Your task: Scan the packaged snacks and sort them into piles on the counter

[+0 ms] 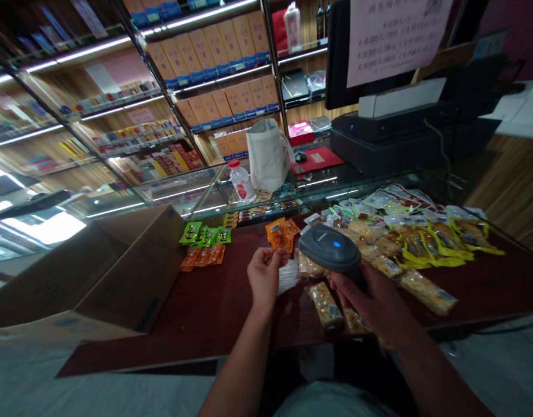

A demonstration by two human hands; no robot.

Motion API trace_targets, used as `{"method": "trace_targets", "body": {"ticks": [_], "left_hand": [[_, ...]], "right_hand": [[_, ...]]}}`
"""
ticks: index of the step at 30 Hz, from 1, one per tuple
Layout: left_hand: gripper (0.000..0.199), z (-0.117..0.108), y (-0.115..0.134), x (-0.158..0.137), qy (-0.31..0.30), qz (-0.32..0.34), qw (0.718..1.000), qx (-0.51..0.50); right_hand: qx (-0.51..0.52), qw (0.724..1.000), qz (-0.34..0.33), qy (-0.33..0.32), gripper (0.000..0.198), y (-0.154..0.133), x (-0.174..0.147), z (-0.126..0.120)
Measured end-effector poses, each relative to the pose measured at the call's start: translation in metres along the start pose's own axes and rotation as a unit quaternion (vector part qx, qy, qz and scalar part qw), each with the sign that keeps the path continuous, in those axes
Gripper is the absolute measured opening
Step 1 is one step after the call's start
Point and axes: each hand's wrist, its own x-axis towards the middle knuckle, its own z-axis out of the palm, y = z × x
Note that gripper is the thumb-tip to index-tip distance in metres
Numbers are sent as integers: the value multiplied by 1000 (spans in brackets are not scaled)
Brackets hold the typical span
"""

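My right hand [371, 295] is wrapped around the handle of a dark grey barcode scanner [321, 249], which shows a blue light on top. The scanner's head points left and away from me. With thumb and fingertips, my left hand [264, 275] pinches the lower edge of an orange snack packet [276, 233], whose barcode faces up. Another orange packet [291, 227] lies right behind it. Below the scanner are clear-wrapped pastry bars [325, 304], partly covered by my right hand. A white ribbed bundle [288, 275] lies between my hands.
A big open cardboard box [119, 272] stands at the left, beside green packets [205, 233] and orange packets [203, 256]. Yellow-edged food packs [435, 240] spread over the table [205, 324] at right. Behind are a bottle [241, 182], a white bag [269, 156] and a monitor [340, 58].
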Motion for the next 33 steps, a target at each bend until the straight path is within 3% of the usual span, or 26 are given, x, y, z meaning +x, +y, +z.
{"method": "trace_targets", "body": {"ticks": [9, 21, 29, 33], "left_hand": [[28, 2, -5, -1, 5, 9, 1000, 4], [19, -2, -6, 0, 0, 33, 996, 82], [26, -4, -7, 2, 0, 2, 1000, 26], [28, -17, -10, 9, 12, -2, 1000, 26]], "right_hand": [[-20, 1000, 0, -9, 41, -4, 0, -3], [-32, 999, -13, -18, 42, -5, 0, -3], [-54, 998, -13, -14, 38, -2, 2, -1], [-44, 999, 3, -7, 38, -5, 3, -2]]}}
